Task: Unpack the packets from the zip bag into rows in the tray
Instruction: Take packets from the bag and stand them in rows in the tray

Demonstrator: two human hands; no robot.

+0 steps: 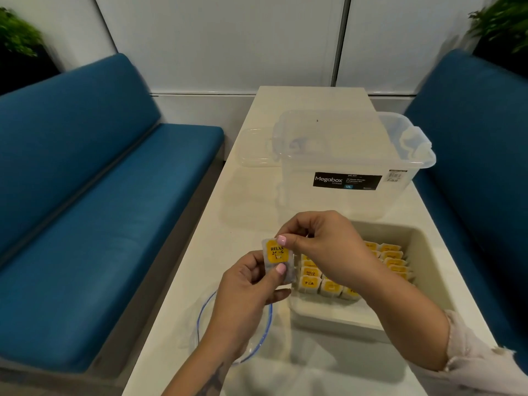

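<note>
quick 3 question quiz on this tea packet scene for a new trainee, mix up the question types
1. True or false: both the left hand and the right hand hold the same yellow-labelled tea packet.
2. Multiple choice: where does the zip bag lie? A) inside the tray B) on the table under the left hand C) inside the Megabox storage box
3. Fill in: the packets already in the cream tray stand in ____.

Key
1. True: both thumbs pinch it, above the table beside the tray.
2. B: the Megabox storage box stands beyond the tray.
3. Rows.
</note>
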